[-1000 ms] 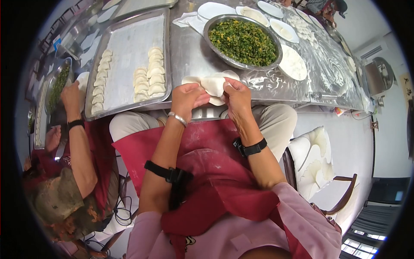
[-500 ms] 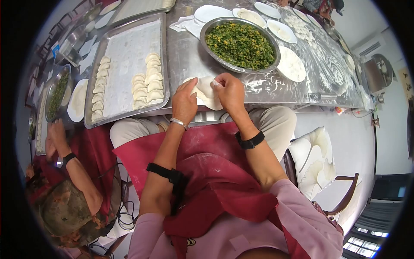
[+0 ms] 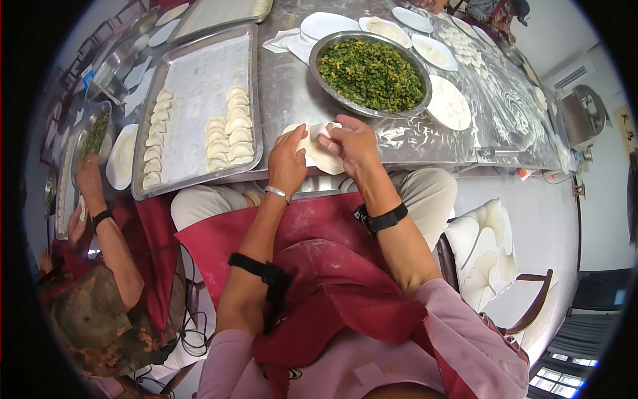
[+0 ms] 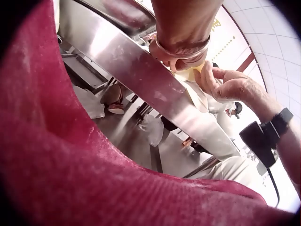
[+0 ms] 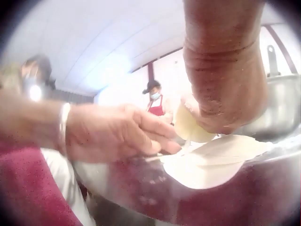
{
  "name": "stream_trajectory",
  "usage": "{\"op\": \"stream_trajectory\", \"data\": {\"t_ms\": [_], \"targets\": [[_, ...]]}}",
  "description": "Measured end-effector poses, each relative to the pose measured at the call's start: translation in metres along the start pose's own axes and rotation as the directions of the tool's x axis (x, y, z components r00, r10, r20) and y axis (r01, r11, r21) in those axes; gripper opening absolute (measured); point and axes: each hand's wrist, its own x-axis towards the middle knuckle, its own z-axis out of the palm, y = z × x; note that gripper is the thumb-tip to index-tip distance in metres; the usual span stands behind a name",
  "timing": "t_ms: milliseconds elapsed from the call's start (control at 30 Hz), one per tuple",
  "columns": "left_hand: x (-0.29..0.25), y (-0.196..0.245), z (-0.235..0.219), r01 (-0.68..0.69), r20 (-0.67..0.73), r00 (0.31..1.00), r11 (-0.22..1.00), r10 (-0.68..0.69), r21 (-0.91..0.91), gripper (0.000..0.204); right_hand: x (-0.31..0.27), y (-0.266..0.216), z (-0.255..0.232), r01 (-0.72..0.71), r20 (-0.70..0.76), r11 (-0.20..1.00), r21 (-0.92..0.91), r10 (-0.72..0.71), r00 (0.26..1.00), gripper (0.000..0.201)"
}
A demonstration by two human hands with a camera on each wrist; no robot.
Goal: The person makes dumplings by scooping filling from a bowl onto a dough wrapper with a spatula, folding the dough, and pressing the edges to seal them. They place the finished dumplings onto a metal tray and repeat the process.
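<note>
Table edge (image 5: 141,188) under wrappers (image 5: 211,165), right-wrist only

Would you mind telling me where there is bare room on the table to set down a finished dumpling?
The tray has a bare floured strip between its two dumpling rows, and more above them. Bare steel lies between the tray and the filling bowl. The table edge is crowded: both hands work the stacked wrappers there. Plates crowd the bowl's far side.
</note>
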Motion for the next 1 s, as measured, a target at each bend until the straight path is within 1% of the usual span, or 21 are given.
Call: {"op": "stream_trajectory", "data": {"t_ms": [67, 133, 167, 200, 267, 300, 333, 367, 400, 433, 467, 500, 533, 567, 633, 667, 733, 767, 867, 900, 1000], "targets": [[0.000, -0.001, 0.000, -0.010, -0.005, 1.000, 1.000, 0.010, 0.000, 0.052, 0.007, -0.003, -0.006, -0.155, 0.018, 0.912, 0.380, 0.160, 0.987, 0.031], [-0.001, -0.001, 0.001, -0.033, -0.015, 0.999, 0.999, 0.034, 0.022, 0.051, 0.020, -0.001, -0.018, -0.269, 0.089, 0.667, 0.695, 0.292, 0.952, 0.027], [-0.001, -0.001, 0.002, -0.052, -0.021, 0.998, 0.998, 0.053, 0.044, 0.050, 0.024, 0.000, -0.025, -0.312, 0.167, 0.577, 0.755, 0.291, 0.942, 0.021], [-0.001, -0.002, 0.003, -0.071, -0.025, 0.997, 0.995, 0.073, 0.067, 0.050, 0.027, 0.002, -0.033, -0.310, 0.176, 0.590, 0.745, 0.275, 0.945, 0.024], [-0.004, -0.001, 0.007, 0.018, -0.084, 0.996, 1.000, -0.016, 0.012, 0.041, 0.011, -0.007, -0.029, -0.308, 0.197, 0.614, 0.726, 0.244, 0.950, 0.028], [-0.006, -0.001, 0.009, 0.061, -0.112, 0.992, 0.998, -0.063, -0.016, 0.037, 0.001, -0.011, -0.027, -0.275, 0.230, 0.707, 0.652, 0.162, 0.960, 0.032], [-0.007, 0.007, 0.011, 0.199, -0.096, 0.966, 0.924, -0.242, -0.326, 0.032, -0.014, -0.015, -0.023, -0.228, 0.269, 0.788, 0.572, 0.083, 0.960, 0.035], [-0.009, 0.021, 0.012, 0.312, -0.021, 0.915, 0.739, -0.403, -0.597, 0.028, -0.026, -0.019, -0.020, -0.169, 0.312, 0.856, 0.489, 0.009, 0.950, 0.039], [-0.010, 0.034, 0.010, 0.384, 0.101, 0.845, 0.464, -0.526, -0.798, 0.026, -0.034, -0.022, -0.020, -0.157, 0.373, 0.897, 0.412, -0.009, 0.928, 0.042], [-0.011, 0.044, 0.003, 0.439, 0.365, 0.811, 0.063, -0.457, -0.896, 0.041, -0.041, -0.025, -0.020, -0.139, 0.433, 0.932, 0.334, -0.020, 0.901, 0.046], [-0.013, 0.041, 0.007, 0.407, 0.448, 0.865, -0.208, -0.225, -0.890, 0.046, -0.048, -0.028, -0.018, -0.115, 0.493, 0.960, 0.255, -0.027, 0.870, 0.049], [-0.015, 0.034, 0.013, 0.402, 0.443, 0.896, -0.463, 0.023, -0.790, 0.051, -0.055, -0.031, -0.015, -0.064, 0.483, 0.988, 0.139, -0.011, 0.875, 0.047], [-0.017, 0.031, 0.017, 0.426, 0.351, 0.901, -0.668, 0.255, -0.610, 0.056, -0.055, -0.029, -0.015, 0.084, 0.463, 0.996, -0.036, -0.058, 0.884, 0.047], [-0.016, 0.067, -0.001, 0.382, 0.481, 0.869, -0.465, -0.113, -0.799, 0.061, -0.055, -0.025, -0.017, 0.224, 0.449, 0.951, -0.212, -0.108, 0.887, 0.047], [-0.017, 0.064, 0.001, 0.370, 0.455, 0.882, -0.419, -0.122, -0.829, 0.058, -0.064, -0.027, -0.019, 0.438, 0.431, 0.766, -0.471, -0.234, 0.872, 0.046], [-0.015, 0.062, 0.002, 0.360, 0.437, 0.891, -0.394, -0.122, -0.846, 0.056, -0.067, -0.030, -0.020, 0.474, 0.447, 0.716, -0.513, -0.248, 0.859, 0.046], [-0.017, 0.061, 0.002, 0.401, 0.484, 0.849, -0.336, -0.213, -0.852, 0.049, -0.073, -0.036, -0.027, 0.540, 0.484, 0.607, -0.584, -0.273, 0.831, 0.045], [-0.019, 0.061, 0.001, 0.425, 0.504, 0.825, -0.307, -0.257, -0.852, 0.046, -0.073, -0.037, -0.034, 0.558, 0.469, 0.545, -0.626, -0.308, 0.828, 0.040], [-0.027, 0.067, -0.008, 0.536, 0.525, 0.761, -0.087, -0.380, -0.840, 0.037, -0.083, -0.063, -0.050, 0.448, 0.259, 0.527, -0.722, -0.394, 0.882, 0.038], [-0.031, 0.068, -0.008, 0.550, 0.513, 0.734, -0.055, -0.445, -0.833, 0.034, -0.081, -0.069, -0.057, 0.475, 0.183, 0.512, -0.716, -0.519, 0.835, 0.037], [-0.043, 0.059, -0.003, 0.617, 0.493, 0.735, 0.156, -0.465, -0.772, 0.033, -0.063, -0.088, -0.074, 0.590, 0.199, 0.200, -0.782, -0.817, 0.541, 0.039]]}}
